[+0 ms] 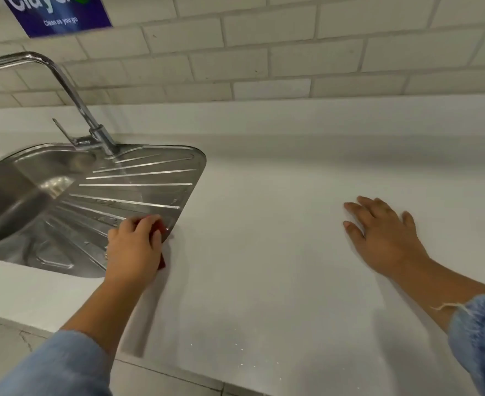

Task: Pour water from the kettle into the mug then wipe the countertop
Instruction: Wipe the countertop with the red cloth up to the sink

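My left hand [134, 247] grips a red cloth [161, 228] and presses it down at the right corner of the steel drainboard, where the metal meets the white countertop [264, 252]. Only small red edges of the cloth show past my fingers. My right hand [384, 235] lies flat on the countertop to the right, fingers spread and straight, holding nothing. No kettle or mug is in view.
A stainless steel sink with ribbed drainboard [138, 184] fills the left. A chrome tap [92, 127] rises behind it. White tiled wall [292, 52] at the back carries a blue sign [58, 15]. Small white specks lie near the counter's front edge [235, 347].
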Motion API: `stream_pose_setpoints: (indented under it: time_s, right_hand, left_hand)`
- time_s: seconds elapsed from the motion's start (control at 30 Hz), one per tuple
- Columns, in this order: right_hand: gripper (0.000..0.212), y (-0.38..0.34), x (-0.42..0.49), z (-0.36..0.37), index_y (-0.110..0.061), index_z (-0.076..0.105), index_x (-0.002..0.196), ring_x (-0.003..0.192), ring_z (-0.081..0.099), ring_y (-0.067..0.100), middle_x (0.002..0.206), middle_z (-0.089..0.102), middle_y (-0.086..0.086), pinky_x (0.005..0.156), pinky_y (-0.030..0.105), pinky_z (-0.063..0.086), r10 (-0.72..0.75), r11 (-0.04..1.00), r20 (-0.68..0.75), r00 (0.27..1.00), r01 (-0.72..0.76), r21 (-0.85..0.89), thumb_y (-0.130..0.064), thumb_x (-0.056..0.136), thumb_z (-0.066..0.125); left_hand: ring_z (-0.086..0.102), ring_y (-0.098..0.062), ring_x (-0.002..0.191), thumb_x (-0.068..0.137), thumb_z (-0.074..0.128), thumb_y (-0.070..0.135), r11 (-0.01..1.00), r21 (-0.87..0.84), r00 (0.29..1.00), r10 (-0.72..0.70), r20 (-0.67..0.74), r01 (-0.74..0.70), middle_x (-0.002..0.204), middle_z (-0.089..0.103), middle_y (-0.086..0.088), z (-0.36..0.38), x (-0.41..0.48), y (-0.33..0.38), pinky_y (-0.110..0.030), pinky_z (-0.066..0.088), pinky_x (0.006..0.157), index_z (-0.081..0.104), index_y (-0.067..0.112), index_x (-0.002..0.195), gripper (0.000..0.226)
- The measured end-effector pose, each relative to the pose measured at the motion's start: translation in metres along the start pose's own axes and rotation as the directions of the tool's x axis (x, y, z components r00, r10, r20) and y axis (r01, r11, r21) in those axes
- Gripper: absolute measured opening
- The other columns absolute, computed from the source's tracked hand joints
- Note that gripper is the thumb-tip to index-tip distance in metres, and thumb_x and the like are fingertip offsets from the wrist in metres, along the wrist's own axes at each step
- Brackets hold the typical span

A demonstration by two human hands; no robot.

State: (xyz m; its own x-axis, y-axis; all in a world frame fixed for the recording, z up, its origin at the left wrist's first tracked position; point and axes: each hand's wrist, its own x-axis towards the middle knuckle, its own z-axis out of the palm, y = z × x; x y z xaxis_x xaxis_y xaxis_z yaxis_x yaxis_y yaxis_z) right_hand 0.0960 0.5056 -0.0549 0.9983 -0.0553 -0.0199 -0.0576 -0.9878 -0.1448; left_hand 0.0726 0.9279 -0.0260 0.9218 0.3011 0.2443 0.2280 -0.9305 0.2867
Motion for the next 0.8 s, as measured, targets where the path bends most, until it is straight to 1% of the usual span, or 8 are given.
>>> stream_pose_setpoints:
  time_s: [0.1,0.17,0.23,0.3,0.47,0.53,0.63,0.8]
  right_hand:
    - [0.051,-0.003,-0.004,-0.003,-0.039,0.021,0.144,0.145,0.011,0.015,0.157,0.016,-0.009,0.112,0.059,0.007,0.014,0.999,-0.022,1.000,-0.014,-0.031,-0.050,0.094,0.017]
    - [0.049,-0.006,-0.009,-0.006,-0.037,0.022,0.143,0.144,0.012,0.015,0.156,0.017,-0.009,0.111,0.062,0.008,0.005,0.999,-0.043,0.999,-0.007,-0.051,-0.047,0.095,0.022]
    - [0.048,-0.009,-0.019,-0.007,-0.038,0.023,0.142,0.144,0.012,0.015,0.156,0.017,-0.010,0.110,0.063,0.009,-0.009,0.999,-0.042,0.999,0.007,-0.040,-0.046,0.095,0.025]
    - [0.048,-0.011,-0.030,-0.005,-0.039,0.023,0.142,0.144,0.012,0.015,0.156,0.016,-0.010,0.110,0.063,0.008,-0.023,1.000,-0.039,0.999,0.022,-0.019,-0.047,0.095,0.026]
    - [0.048,-0.012,-0.047,-0.005,-0.038,0.021,0.144,0.145,0.007,0.013,0.157,0.011,-0.011,0.111,0.062,0.006,-0.050,0.999,0.006,0.999,0.050,0.001,-0.046,0.096,0.026]
    - [0.047,-0.014,-0.050,-0.004,-0.037,0.024,0.143,0.145,0.007,0.013,0.157,0.011,-0.011,0.112,0.061,0.007,-0.054,0.998,0.020,0.998,0.054,0.020,-0.043,0.097,0.026]
    - [0.046,-0.017,-0.051,-0.005,-0.034,0.026,0.143,0.145,0.006,0.013,0.158,0.010,-0.010,0.113,0.059,0.008,-0.062,0.997,0.021,0.998,0.061,0.039,-0.039,0.097,0.027]
    - [0.047,-0.018,-0.051,-0.002,-0.038,0.019,0.145,0.146,0.001,0.011,0.159,0.005,-0.012,0.114,0.057,0.006,-0.099,0.995,0.030,0.995,0.098,0.036,-0.035,0.097,0.020]
  left_hand:
    - [0.040,-0.031,0.112,0.093,0.048,0.024,0.962,-0.182,0.978,0.208,0.007,-0.204,0.129,0.052,-0.005,-0.010,-0.044,0.058,-0.035,0.033,0.097,0.054,0.025,0.126,0.034]
    - [0.043,-0.023,0.112,0.093,0.046,0.025,0.886,-0.307,0.924,0.380,0.050,-0.348,0.129,0.051,0.003,-0.013,-0.082,0.100,-0.026,0.032,0.099,0.053,0.028,0.127,0.035]
    - [0.042,-0.019,0.116,0.092,0.044,0.028,0.806,-0.385,0.845,0.524,0.109,-0.450,0.131,0.048,0.007,-0.012,-0.117,0.133,-0.028,0.032,0.103,0.051,0.032,0.128,0.037]
    - [0.038,-0.018,0.120,0.092,0.039,0.033,0.761,-0.397,0.778,0.607,0.161,-0.512,0.135,0.044,0.009,-0.007,-0.146,0.154,-0.031,0.031,0.105,0.046,0.036,0.131,0.039]
    - [0.026,-0.021,0.129,0.090,0.036,0.039,0.727,-0.337,0.670,0.684,0.289,-0.598,0.147,0.032,0.010,0.006,-0.192,0.164,-0.036,0.025,0.105,0.036,0.043,0.134,0.043]
    - [0.024,-0.022,0.134,0.089,0.037,0.047,0.746,-0.280,0.684,0.666,0.298,-0.604,0.151,0.029,0.011,0.010,-0.199,0.156,-0.039,0.023,0.107,0.032,0.046,0.135,0.047]
    - [0.019,-0.022,0.140,0.086,0.035,0.060,0.790,-0.199,0.739,0.612,0.282,-0.579,0.152,0.028,0.013,0.012,-0.195,0.137,-0.040,0.021,0.111,0.027,0.048,0.136,0.052]
    - [0.021,-0.020,0.140,0.086,0.032,0.064,0.859,-0.081,0.824,0.508,0.252,-0.505,0.152,0.028,0.011,0.009,-0.157,0.085,-0.038,0.021,0.116,0.029,0.047,0.138,0.054]
